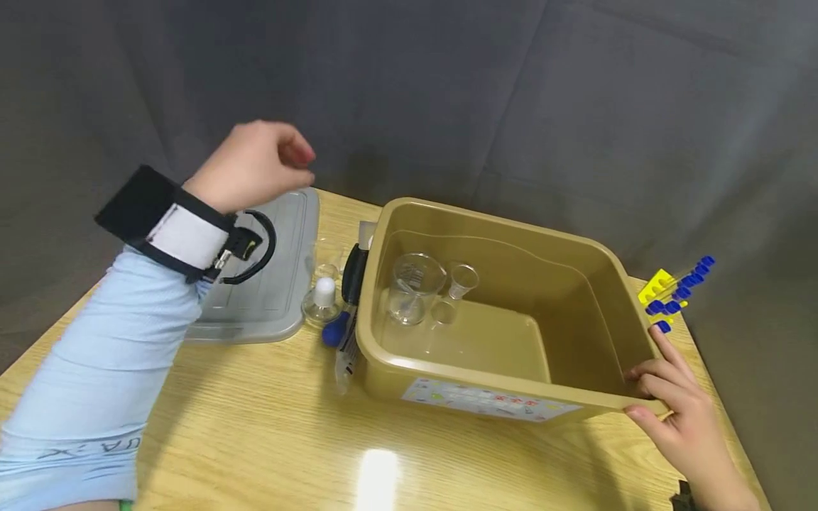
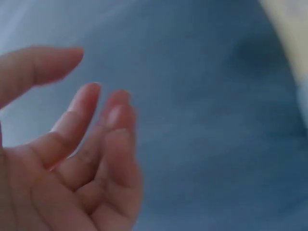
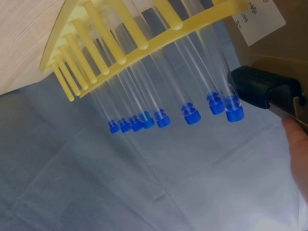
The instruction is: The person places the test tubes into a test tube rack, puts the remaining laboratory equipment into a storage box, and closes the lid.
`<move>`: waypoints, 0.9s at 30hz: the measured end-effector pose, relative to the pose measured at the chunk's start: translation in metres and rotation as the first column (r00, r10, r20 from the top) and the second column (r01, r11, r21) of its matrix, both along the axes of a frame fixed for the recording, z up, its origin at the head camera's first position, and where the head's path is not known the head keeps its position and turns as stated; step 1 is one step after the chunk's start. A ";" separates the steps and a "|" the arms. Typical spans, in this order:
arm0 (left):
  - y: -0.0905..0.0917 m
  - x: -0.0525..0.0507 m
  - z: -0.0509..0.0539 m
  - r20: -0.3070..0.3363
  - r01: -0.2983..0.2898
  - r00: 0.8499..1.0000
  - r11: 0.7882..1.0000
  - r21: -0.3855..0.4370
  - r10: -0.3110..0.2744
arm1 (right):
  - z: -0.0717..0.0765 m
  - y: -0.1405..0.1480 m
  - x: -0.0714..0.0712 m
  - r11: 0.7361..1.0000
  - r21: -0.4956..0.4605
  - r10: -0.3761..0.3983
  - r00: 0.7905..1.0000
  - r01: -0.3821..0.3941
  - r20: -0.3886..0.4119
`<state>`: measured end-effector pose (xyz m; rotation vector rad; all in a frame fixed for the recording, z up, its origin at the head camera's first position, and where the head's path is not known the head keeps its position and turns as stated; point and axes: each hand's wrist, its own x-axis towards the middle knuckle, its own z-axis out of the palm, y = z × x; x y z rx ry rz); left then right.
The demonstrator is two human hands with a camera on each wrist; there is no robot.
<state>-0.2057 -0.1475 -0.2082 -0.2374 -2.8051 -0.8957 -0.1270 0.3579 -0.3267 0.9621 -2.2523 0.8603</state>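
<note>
My left hand [image 1: 252,167] is raised above the grey lid [image 1: 287,312], its fingers loosely bent and holding nothing; the left wrist view shows a gap between thumb and fingers. My right hand [image 1: 680,404] grips the near right corner of a tan plastic bin [image 1: 492,213], thumb outside the rim and fingers over the inside. In the bin stand a clear beaker [image 1: 409,291] and a smaller clear cup [image 1: 463,280]. Beyond the bin's right side is a yellow rack [image 1: 655,286] of test tubes [image 3: 168,79] with blue caps.
Left of the bin stand an alcohol lamp [image 1: 322,305] with a white cap and another clear vessel [image 1: 327,259]. A blue rubber bulb [image 1: 335,330] and a clear plastic packet [image 1: 345,362] lie against the bin's side, below its black handle [image 1: 353,273]. A grey curtain [image 1: 447,92] hangs behind the table.
</note>
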 end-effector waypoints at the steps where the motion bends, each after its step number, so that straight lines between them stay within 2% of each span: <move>1: -0.003 -0.004 -0.015 0.060 0.011 0.998 1.000 -0.017 -0.010 | 0.000 0.002 0.001 1.000 0.001 -0.004 1.000 0.004 -0.001; 4: 0.000 -0.019 -0.058 0.212 0.057 0.977 0.995 -0.082 -0.039 | -0.001 0.004 0.004 1.000 -0.006 -0.010 1.000 0.010 0.001; 6: 0.005 -0.027 -0.081 0.267 0.074 0.963 0.989 -0.127 -0.037 | -0.002 0.004 0.004 1.000 -0.010 -0.011 1.000 0.011 0.001; 8: 0.009 -0.034 -0.098 0.297 0.079 0.955 0.981 -0.176 -0.024 | -0.004 0.003 0.003 1.000 -0.013 -0.007 1.000 0.007 0.003; 11: 0.011 -0.042 -0.116 0.338 0.084 0.941 0.967 -0.239 0.002 | -0.005 0.000 0.000 1.000 -0.003 -0.006 1.000 0.006 -0.006; 13: 0.012 -0.047 -0.124 0.362 0.088 0.932 0.961 -0.263 0.014 | -0.006 -0.001 0.000 1.000 0.004 -0.006 1.000 0.006 -0.016; 16: 0.013 -0.054 -0.130 0.366 0.080 0.930 0.960 -0.268 0.024 | -0.005 -0.003 0.001 1.000 0.011 -0.016 0.999 0.016 -0.028; 24: 0.011 -0.062 -0.141 0.310 0.024 0.949 0.973 -0.231 0.051 | -0.004 -0.007 0.000 1.000 0.013 -0.008 1.000 0.008 -0.016; 27: 0.010 -0.064 -0.141 0.284 0.016 0.958 0.976 -0.218 0.048 | -0.003 -0.008 0.000 1.000 0.010 -0.007 1.000 0.007 -0.010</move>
